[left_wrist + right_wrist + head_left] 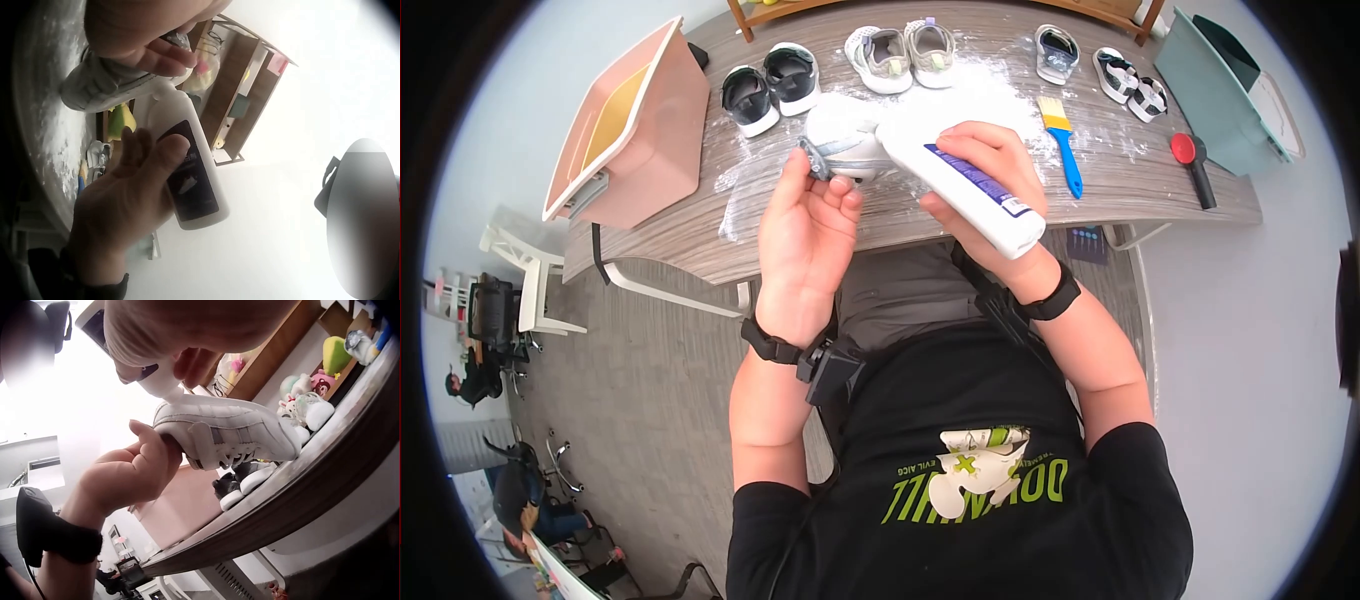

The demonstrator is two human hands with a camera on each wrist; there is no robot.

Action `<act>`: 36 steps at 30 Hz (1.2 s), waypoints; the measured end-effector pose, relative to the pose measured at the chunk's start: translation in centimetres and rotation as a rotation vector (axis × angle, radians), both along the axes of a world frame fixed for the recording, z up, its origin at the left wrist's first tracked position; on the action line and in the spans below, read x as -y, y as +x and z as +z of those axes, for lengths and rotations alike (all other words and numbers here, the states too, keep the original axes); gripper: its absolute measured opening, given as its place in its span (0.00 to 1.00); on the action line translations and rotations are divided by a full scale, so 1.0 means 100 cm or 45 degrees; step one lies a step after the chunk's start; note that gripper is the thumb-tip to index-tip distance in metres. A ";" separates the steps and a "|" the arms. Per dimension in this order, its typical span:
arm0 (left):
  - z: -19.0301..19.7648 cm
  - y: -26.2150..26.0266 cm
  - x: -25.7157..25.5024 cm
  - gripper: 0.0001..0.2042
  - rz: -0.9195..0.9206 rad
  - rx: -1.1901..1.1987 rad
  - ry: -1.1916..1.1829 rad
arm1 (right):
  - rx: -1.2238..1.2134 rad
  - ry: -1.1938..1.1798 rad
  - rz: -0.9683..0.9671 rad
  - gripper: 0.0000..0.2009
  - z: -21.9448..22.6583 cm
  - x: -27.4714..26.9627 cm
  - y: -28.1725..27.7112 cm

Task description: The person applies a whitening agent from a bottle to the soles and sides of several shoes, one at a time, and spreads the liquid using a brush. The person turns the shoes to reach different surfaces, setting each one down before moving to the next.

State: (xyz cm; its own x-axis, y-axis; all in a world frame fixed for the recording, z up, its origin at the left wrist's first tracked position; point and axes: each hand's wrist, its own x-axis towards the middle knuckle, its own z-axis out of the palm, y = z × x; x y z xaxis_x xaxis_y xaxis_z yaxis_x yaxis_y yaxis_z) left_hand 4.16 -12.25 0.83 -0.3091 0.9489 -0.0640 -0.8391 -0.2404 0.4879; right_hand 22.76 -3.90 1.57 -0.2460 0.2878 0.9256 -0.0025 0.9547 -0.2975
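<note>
A white lace-up shoe (231, 425) is held above the table by my left hand (128, 472), whose fingers grip it at the heel opening. My right hand (995, 185) holds a white bottle (970, 197) with a purple label, tilted so its narrow tip meets the shoe's heel end. In the left wrist view the bottle (194, 169) shows a dark label under the thumb of my right hand (119, 200), and the shoe (103, 81) hangs beside the tip. Whether anything flows from the tip cannot be seen.
White powder (985, 95) lies across the table (700, 235). Black shoes (792, 75), beige shoes (930, 52), a grey shoe (1056, 55) and sandals (1116, 75) stand at the back. A blue-handled brush (1064, 150) and a red-and-black tool (1195, 170) lie right. A pink bin (665, 140) and green bin (1215, 100) flank them.
</note>
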 end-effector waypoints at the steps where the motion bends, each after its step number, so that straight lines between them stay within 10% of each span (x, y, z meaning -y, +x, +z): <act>1: 0.000 -0.002 0.000 0.09 0.015 -0.035 -0.017 | -0.004 -0.017 -0.015 0.23 -0.001 -0.001 0.000; 36: -0.029 -0.058 -0.012 0.14 0.000 0.176 -0.094 | -0.308 -1.260 0.225 0.14 -0.062 -0.044 0.007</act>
State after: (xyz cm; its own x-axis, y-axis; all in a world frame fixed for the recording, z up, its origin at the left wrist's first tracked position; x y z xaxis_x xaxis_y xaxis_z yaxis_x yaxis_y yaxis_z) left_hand -1.62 -11.04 -2.05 -0.2922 0.9401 -0.1758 -0.8997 -0.2079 0.3838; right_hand 23.45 0.51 -4.59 -0.1974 0.9251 0.3245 -0.2829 0.2632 -0.9223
